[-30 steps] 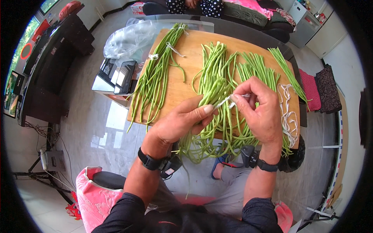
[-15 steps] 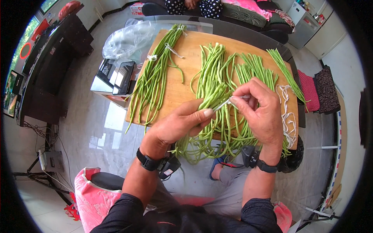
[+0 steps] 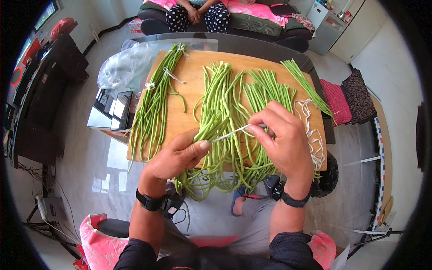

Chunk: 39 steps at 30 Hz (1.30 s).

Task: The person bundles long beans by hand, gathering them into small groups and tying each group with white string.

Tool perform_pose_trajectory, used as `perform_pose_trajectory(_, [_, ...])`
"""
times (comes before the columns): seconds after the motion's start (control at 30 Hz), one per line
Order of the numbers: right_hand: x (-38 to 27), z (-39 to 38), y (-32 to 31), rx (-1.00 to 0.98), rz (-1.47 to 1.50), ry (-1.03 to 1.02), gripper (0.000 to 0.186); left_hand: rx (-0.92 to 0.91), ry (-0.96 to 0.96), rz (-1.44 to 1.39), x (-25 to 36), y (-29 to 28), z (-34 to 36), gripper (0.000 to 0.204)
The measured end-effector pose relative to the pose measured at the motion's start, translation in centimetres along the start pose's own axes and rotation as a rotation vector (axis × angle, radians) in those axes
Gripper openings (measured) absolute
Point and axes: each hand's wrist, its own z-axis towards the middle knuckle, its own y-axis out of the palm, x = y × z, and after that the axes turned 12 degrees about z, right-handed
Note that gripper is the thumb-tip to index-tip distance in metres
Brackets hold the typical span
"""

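Note:
My left hand (image 3: 173,157) is closed round a bunch of green long beans (image 3: 210,126), its thumb pressing on a white string (image 3: 231,133) at the bunch. The string runs taut to my right hand (image 3: 283,139), where thumb and fingers pinch it. Below my hands, bean tails hang over the near edge of the wooden board (image 3: 191,67). Loose long beans (image 3: 219,81) lie behind the held bunch, with more long beans (image 3: 270,90) to their right. On the left of the board rest bean bunches (image 3: 155,101) tied with white string.
Spare white strings (image 3: 317,146) lie at the board's right edge, near a few separate beans (image 3: 306,83). A clear plastic bag (image 3: 126,67) is left of the board, above a dark device (image 3: 120,110). Across the table sits a person in polka-dot trousers (image 3: 216,20).
My right hand has drawn away from the left, so a longer stretch of string shows between them. The whole view has shifted, with the board now further left and lower.

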Motion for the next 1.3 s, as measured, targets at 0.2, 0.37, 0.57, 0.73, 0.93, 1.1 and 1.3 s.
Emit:
perform_pose_trajectory(0.2, [-1.8,0.0,0.1,0.066,-0.13,-0.184,0.014,-0.007,-0.008,0.256,-0.6,0.3,0.3,0.026])
perform_pose_trajectory(0.37, [-2.3,0.3,0.8,-0.04,-0.128,-0.297,0.014,-0.107,0.167,0.546,-0.7,0.6,0.3,0.031])
perform_pose_trajectory(0.57, [0.2,1.1,1.5,-0.227,0.233,-0.114,0.01,-0.39,0.137,0.719,1.1,0.9,-0.9,0.031])
perform_pose_trajectory(0.73, [3.6,0.9,0.7,-0.381,0.698,0.277,0.007,-0.511,0.334,0.542,1.1,1.1,-1.3,0.032])
perform_pose_trajectory(0.93, [3.6,0.3,3.5,-0.389,0.782,0.427,0.013,-0.271,0.077,-0.003,2.6,0.2,-3.7,0.05])
perform_pose_trajectory(1.1, [2.3,0.7,4.5,-0.322,0.655,0.404,0.016,0.124,0.107,-0.041,1.9,-1.1,-2.7,0.034])
perform_pose_trajectory(1.3, [0.8,0.7,3.6,-0.295,0.504,0.333,0.017,0.223,0.08,-0.119,0.8,-0.5,-0.4,0.024])
